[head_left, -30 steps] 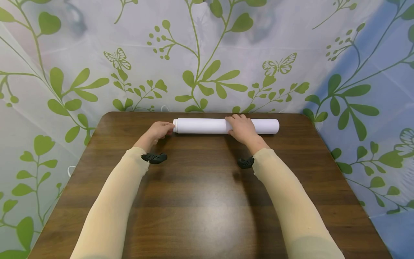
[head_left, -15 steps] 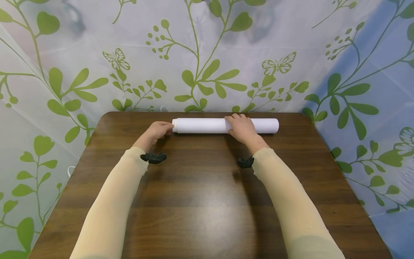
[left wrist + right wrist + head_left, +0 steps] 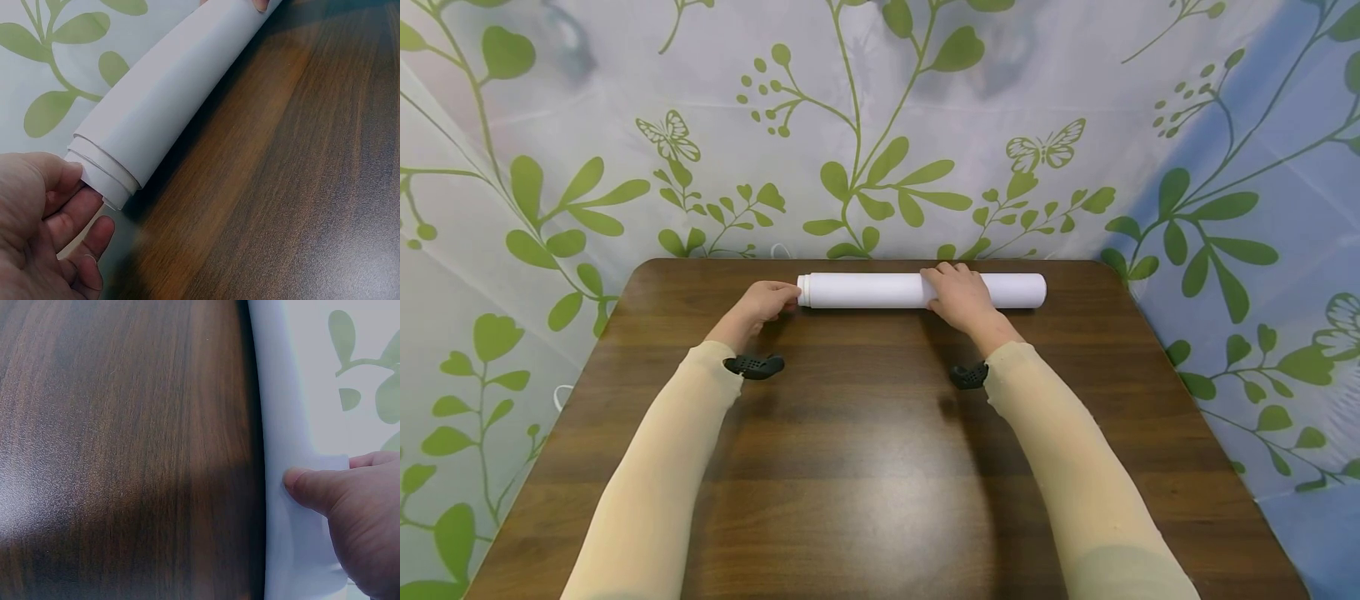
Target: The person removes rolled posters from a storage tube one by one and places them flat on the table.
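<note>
A roll of white paper (image 3: 867,291) lies sideways along the back of the brown wooden table. At its left end, the inner layers (image 3: 103,178) stick out a little in steps. My left hand (image 3: 766,302) pinches this protruding edge between thumb and fingers; in the left wrist view the other fingers (image 3: 99,234) hang loosely curled below. My right hand (image 3: 961,297) grips the roll from above, right of its middle. In the right wrist view its thumb (image 3: 309,485) presses the near side, while most of its fingers are hidden behind the paper.
The wooden table top (image 3: 880,433) spreads out in front of the roll, with a bright reflection on it. Right behind the table's back edge hangs a white curtain (image 3: 722,167) printed with green leaves and butterflies.
My left hand has shifted very slightly left, and the inner layers stick out a touch more from the roll. The right hand stays in place on the paper.
</note>
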Demonstrator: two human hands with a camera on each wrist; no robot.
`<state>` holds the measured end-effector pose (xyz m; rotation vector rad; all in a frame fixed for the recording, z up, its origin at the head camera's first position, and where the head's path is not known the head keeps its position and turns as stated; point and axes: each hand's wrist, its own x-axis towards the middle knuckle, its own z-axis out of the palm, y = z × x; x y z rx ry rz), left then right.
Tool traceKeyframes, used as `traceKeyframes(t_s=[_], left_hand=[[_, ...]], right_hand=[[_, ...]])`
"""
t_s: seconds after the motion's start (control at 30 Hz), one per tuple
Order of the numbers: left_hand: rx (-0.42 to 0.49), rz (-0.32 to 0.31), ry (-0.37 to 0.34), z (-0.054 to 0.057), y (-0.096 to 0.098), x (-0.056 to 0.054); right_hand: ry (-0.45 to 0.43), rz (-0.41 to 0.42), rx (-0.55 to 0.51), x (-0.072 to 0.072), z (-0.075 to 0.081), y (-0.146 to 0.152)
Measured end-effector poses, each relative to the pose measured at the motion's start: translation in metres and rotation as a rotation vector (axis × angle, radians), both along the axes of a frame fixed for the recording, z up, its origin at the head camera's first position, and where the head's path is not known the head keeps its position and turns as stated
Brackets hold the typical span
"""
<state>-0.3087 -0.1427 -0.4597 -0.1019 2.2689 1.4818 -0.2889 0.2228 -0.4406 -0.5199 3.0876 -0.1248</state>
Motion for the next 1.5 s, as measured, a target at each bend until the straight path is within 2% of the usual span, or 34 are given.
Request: traceKeyframes(t_s=[0.43, 0.77, 1.13, 1.5], left_hand=[[-0.021, 0.051, 0.037, -0.0066, 0.0044, -0.0007], [-0.020, 0.078, 0.055, -0.0081, 0.0044, 0.0028], [-0.050, 0.051, 0.072, -0.0057, -0.0006, 0.0024], [-0.035, 0.077, 0.051, -0.0041, 0.0002, 0.0022]], right_hand=[[0.006, 0.000, -0.002, 0.0003, -0.0029, 0.0002], [0.004, -0.003, -0.006, 0.0005, -0.0047, 0.0012], [0.004, -0.002, -0.006, 0.0007, -0.0048, 0.0018], [0.018, 0.005, -0.007, 0.0004, -0.0035, 0.0010]])
